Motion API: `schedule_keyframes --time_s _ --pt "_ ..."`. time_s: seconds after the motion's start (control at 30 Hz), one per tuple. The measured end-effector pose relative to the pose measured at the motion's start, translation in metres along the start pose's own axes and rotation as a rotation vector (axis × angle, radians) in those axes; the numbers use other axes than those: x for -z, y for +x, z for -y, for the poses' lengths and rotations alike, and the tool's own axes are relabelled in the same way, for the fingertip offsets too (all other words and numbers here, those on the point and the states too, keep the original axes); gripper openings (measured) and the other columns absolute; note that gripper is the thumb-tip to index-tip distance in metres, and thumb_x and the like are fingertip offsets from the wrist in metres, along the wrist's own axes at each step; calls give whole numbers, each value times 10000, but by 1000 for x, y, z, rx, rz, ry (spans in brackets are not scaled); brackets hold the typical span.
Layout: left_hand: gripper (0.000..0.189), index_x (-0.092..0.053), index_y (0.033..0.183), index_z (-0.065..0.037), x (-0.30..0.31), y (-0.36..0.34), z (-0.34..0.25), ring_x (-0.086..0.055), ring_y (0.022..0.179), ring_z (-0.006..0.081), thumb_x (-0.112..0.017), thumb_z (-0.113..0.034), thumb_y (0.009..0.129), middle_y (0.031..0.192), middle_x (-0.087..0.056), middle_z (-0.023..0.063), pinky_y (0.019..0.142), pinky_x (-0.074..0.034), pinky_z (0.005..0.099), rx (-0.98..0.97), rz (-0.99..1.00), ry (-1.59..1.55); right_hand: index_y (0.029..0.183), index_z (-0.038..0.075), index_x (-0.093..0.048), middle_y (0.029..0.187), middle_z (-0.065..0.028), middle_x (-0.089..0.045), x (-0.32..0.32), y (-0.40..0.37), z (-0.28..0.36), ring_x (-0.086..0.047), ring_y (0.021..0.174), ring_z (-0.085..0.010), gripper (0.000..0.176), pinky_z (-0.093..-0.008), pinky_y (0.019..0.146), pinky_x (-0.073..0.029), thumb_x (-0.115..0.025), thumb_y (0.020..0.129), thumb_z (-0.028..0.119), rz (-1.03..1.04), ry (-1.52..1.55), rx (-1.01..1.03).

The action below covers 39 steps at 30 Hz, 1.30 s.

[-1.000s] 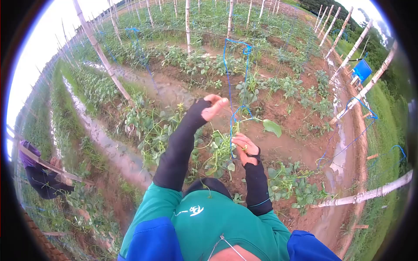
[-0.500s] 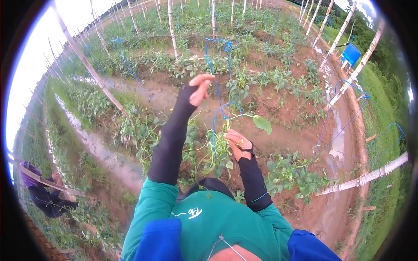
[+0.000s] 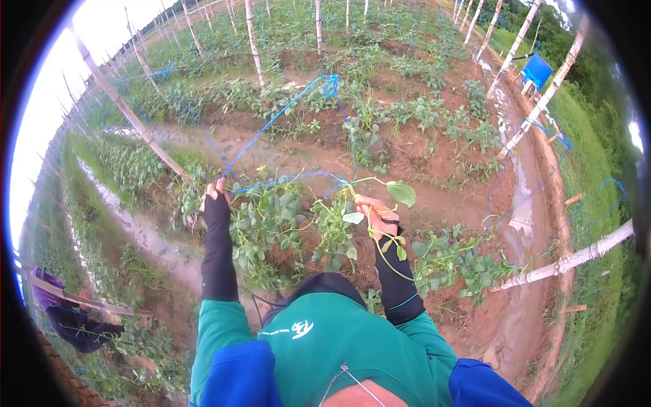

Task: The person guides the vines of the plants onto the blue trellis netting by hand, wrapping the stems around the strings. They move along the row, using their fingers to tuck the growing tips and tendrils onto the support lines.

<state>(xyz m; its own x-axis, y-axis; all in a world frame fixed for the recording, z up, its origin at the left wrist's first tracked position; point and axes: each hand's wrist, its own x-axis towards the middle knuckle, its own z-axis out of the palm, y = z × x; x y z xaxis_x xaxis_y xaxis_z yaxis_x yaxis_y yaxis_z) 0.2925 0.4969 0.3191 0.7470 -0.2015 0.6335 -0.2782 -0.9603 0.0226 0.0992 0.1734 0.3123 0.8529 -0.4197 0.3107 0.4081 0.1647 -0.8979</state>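
A blue string (image 3: 270,125) runs from a knot at upper centre down to my left hand (image 3: 215,192), whose fingers are closed on it over the leafy row. From there another length of it crosses to the right, meeting the top of a climbing vine (image 3: 332,227). My right hand (image 3: 377,211) grips that vine's stems near this meeting point, the fingers wrapped round them. A large leaf (image 3: 401,194) sticks out above the right hand, and a thin stem hangs over the right wrist. The exact hold of each fingertip is partly hidden.
Pale wooden stakes (image 3: 253,44) stand along the planted rows. A leaning pole (image 3: 573,258) lies at the right, near a wet furrow (image 3: 522,210). Farther back is a blue container (image 3: 537,70). Another person (image 3: 71,308) is low among the plants at left.
My left hand has moved down and to the left, drawing the blue string out taut into a wide angle. My right hand stays at the vine, shifted only slightly.
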Motion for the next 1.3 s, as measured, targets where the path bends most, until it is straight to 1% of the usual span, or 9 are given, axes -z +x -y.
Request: schedule_keyframes --time_s 0.13,0.3,0.37,0.43,0.67,0.87,1.03,1.17,1.3 --pt "316 -474 935 -116 17 -65 83 -540 708 273 -284 -349 837 725 -543 145 597 -406 358 720 177 -188 927 0 -558 919 -74 -562 -3 8 6 -520 802 -114 193 -222 723 -406 -483 749 -3 -40 -28 -4" --pt "248 -476 1008 -132 -8 -220 277 -552 747 282 -400 -238 796 868 -548 132 623 -442 350 623 614 376 963 -5 -547 906 -77 -573 -2 34 15 -518 842 -116 208 -211 742 -399 -501 763 33 -111 -90 66" --pt "233 -508 954 -91 -20 -245 303 -543 596 217 -421 -139 744 706 -570 120 497 -424 344 934 1436 64 1012 19 -524 893 -76 -577 -5 66 9 -521 834 -117 248 -208 737 -393 -508 772 80 -97 55 194" --pt "262 -509 968 -92 5 -236 251 -524 579 137 -457 -216 743 726 -574 63 480 -412 273 1053 1091 -522 1036 30 -507 903 -82 -574 -16 97 19 -525 820 -120 285 -217 732 -396 -472 799 185 -212 -100 106" --pt "230 -499 976 -68 107 -33 -28 -436 588 56 -463 -189 785 761 -540 5 521 -362 196 300 549 -1393 1030 25 -459 816 -118 -574 -30 182 5 -565 677 -160 316 -234 535 -449 -505 790 225 -95 175 -89" --pt "186 -576 824 -72 92 71 -164 -551 643 129 -494 -226 760 693 -582 77 566 -423 248 -23 300 -1324 939 -10 -504 773 -104 -574 -48 157 41 -546 599 -127 267 -209 494 -416 -506 785 207 206 -204 -208" --pt "439 -613 718 -55 84 105 -208 -568 598 224 -487 -474 694 627 -585 114 576 -434 326 -41 593 -1203 875 17 -523 681 -62 -565 -24 157 56 -526 519 -117 235 -187 467 -382 -524 773 229 601 -439 -271" --pt "241 -598 714 -25 95 102 -212 -511 467 109 -547 -258 677 536 -551 41 443 -400 231 -172 978 -1611 904 13 -498 712 -80 -563 -7 160 53 -526 495 -134 253 -203 454 -400 -538 765 220 742 -443 -385" --pt "177 -583 728 -16 94 93 -211 -503 455 97 -545 -176 662 564 -556 38 419 -385 212 -96 944 -1756 1015 16 -420 743 -79 -540 -25 145 65 -533 500 -161 369 -241 412 -426 -572 740 209 716 -192 -268"
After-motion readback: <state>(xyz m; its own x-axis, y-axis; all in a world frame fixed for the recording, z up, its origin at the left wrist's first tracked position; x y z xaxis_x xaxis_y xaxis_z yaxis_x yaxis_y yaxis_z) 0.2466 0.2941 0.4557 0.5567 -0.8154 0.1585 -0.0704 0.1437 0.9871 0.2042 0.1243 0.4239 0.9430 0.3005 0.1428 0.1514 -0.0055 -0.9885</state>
